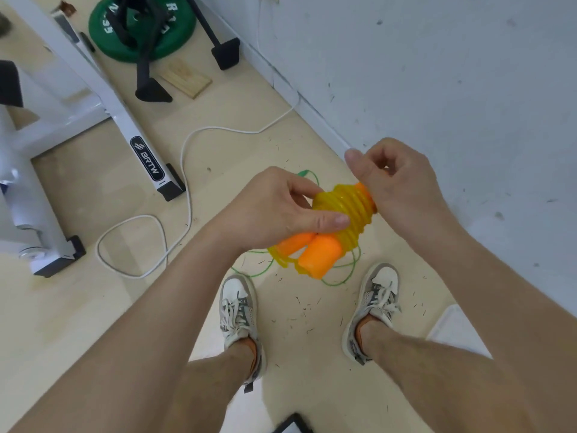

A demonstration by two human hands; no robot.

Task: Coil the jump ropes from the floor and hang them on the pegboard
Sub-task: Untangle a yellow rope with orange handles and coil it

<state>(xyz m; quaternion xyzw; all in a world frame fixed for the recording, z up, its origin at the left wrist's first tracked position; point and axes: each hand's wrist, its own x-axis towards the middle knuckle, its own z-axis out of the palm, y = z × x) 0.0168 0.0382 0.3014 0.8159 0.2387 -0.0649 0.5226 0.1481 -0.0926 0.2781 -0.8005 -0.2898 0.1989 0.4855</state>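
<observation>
rope (343,207), likely light, springy, slick: gripping its coils over stiff orange handles (318,256) with left hand (281,207), pinching far end with right hand (396,182); probably holding best at handles.

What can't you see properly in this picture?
- Pegboard: nowhere in the head view.
- Green rope: mostly hidden behind both hands and the yellow rope bundle.
- Orange handles: middles covered by the coils and the left hand.
- Right hand: its curled fingers hide what, if anything, they pinch.
- Green weight plate: lettering partly covered by black gear.
</observation>
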